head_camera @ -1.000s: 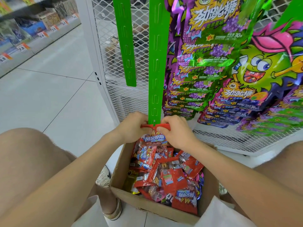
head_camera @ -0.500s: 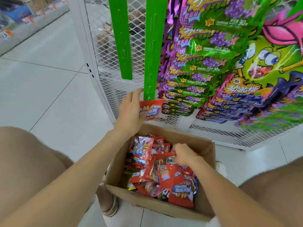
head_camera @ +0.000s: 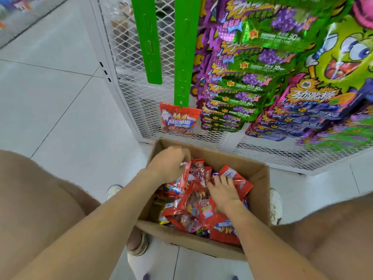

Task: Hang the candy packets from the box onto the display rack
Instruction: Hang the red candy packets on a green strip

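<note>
The person crouches over an open cardboard box [head_camera: 259, 178] that stands on the pale tiled floor [head_camera: 60, 102], just in front of a white mesh rack [head_camera: 129, 57]; the box holds a loose heap of red candy packets [head_camera: 191, 209]. Both hands are down inside it. The left hand [head_camera: 168, 164] is at the far left corner, its fingers curled round the top edge of a raised packet [head_camera: 182, 179] that stands upright against the heap; the fingertips themselves are hidden behind the knuckles. The right hand [head_camera: 224, 191] lies palm-down on the heap, its fingers straight and slightly spread, touching a tilted packet [head_camera: 241, 179] near the right wall of the box; it grips nothing.

One hung packet [head_camera: 178, 121] of the same red kind dangles from the lowest end of a long green strip [head_camera: 182, 57] fixed to the rack, well above the box and apart from both hands; a shorter green strip [head_camera: 149, 43] hangs bare to its left. To the right of the strips, rows of purple and green packets [head_camera: 252, 81] overlap down the mesh.
</note>
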`<state>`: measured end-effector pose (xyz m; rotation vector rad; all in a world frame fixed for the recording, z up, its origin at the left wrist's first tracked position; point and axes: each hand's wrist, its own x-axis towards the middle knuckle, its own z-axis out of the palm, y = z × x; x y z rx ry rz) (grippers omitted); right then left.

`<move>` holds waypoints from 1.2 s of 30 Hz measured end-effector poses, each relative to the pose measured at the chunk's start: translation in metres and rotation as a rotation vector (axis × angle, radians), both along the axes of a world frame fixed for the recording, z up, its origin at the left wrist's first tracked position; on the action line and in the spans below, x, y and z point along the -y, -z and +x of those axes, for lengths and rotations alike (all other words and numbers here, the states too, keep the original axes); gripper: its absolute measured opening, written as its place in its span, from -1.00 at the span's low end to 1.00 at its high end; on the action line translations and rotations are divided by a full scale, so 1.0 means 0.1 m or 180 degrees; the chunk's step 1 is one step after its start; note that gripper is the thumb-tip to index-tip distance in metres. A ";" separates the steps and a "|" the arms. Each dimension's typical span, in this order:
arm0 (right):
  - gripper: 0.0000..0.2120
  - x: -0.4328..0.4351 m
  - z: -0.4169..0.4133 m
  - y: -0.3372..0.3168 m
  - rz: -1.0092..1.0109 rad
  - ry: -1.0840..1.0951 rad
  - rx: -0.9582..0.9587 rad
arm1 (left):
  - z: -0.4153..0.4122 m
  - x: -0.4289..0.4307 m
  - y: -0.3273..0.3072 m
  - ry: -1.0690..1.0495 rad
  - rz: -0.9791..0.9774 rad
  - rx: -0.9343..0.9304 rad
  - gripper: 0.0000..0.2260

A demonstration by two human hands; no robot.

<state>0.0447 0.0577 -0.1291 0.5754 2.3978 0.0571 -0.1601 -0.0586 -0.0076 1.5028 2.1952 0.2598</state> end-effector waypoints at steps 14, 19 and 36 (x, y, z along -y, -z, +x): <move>-0.71 -0.34 -0.37 -1.31 -0.2693 0.1872 -0.1714 | 0.12 0.08 -0.16 0.0656 -0.0128 -0.0301 0.00; -0.70 -0.43 -0.48 -1.93 -0.3835 0.3052 -0.1803 | 0.09 0.15 -0.73 0.0652 0.0819 -0.0773 -0.25; -0.76 -0.33 -0.59 -2.77 -0.2124 0.1465 -0.3321 | -0.33 -0.11 -1.58 -0.1743 0.1334 0.1670 -0.47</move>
